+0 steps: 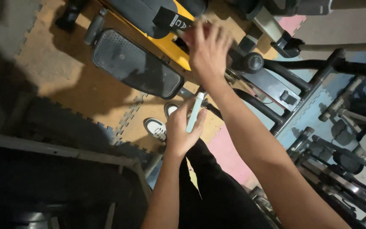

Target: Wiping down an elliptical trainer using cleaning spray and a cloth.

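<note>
The left hand (182, 129) is closed around a slim, pale mint-green plastic cylinder (195, 112), fingers curled over its lower half and the thumb pressed along its side, so the cylinder stands nearly upright with its top tilted slightly away from the person. The wrist is straight and the left forearm rises from the bottom edge of the view, almost vertical.

Just above the cylinder's top, the right hand (208, 48) is raised with its back toward the camera, fingers spread loosely and slightly blurred. It grips nothing that can be seen; whether the fingertips touch anything behind them cannot be told. Its forearm runs down to the lower right corner, crossing close beside the cylinder's upper end.

Below the cylinder are the person's black trouser legs (217, 186), and just left of it a white and dark sneaker (156, 127) resting on the floor. Up and to the left of the cylinder lies a large black textured oval pedal (134, 63) of an exercise machine, and beyond it the machine's yellow and black body (166, 25). To the cylinder's right are black metal tubes and frames (301, 89) of more equipment. Under everything lie interlocking foam floor mats (64, 68) in tan, pink and grey-blue.
</note>
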